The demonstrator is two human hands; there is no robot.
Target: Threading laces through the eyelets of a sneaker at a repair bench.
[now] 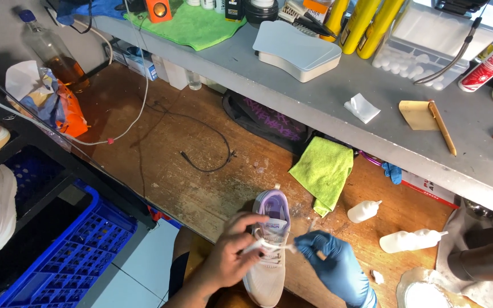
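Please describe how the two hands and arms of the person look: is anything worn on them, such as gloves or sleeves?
The left hand is bare, with no glove, ring or watch visible, and the forearm behind it shows no sleeve. The right hand wears a blue disposable glove, thin and slightly wrinkled, that covers the fingers and reaches past the wrist. The arm above the glove is out of the picture, so a sleeve there cannot be judged.

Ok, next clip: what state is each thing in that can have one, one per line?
Left hand: bare, pinching a white lace.
Right hand: blue-gloved, pinching the lace's other end.
Sneaker: upright on the wooden table, partly laced.
Green cloth: hanging off the shelf edge.
Two squeeze bottles: lying on their sides, capped.
Glass bottle: upright, partly full of amber liquid.
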